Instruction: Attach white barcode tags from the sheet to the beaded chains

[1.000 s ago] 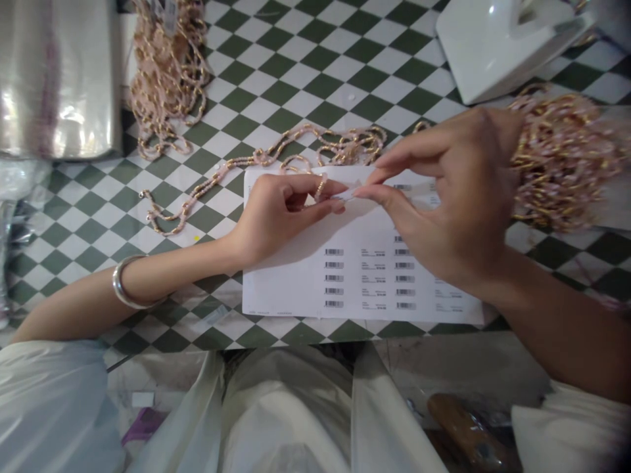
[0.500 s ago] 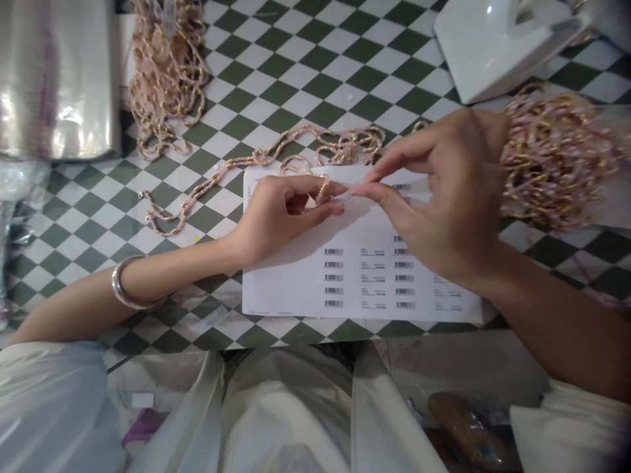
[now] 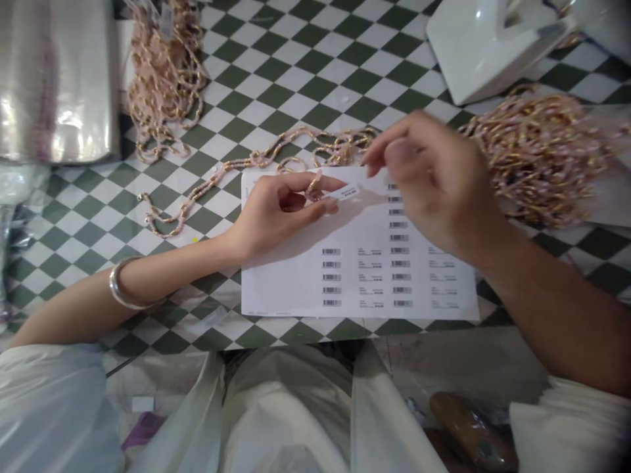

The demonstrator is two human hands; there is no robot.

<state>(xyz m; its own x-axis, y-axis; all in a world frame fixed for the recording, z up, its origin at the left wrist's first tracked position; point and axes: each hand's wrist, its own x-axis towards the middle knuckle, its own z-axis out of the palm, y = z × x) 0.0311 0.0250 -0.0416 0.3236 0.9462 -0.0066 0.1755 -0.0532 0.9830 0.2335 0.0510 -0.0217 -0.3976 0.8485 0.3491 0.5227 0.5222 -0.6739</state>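
Label [image 3: 345,191] points right from left hand [image 3: 280,210]; nearly level

Green-checkered table [image 3: 315,79] under barcode sheet [image 3: 280,289]

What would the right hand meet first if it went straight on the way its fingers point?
The right hand would probably meet the loose beaded strand past the top edge of the barcode sheet; the hand looks raised, so depth is unclear.
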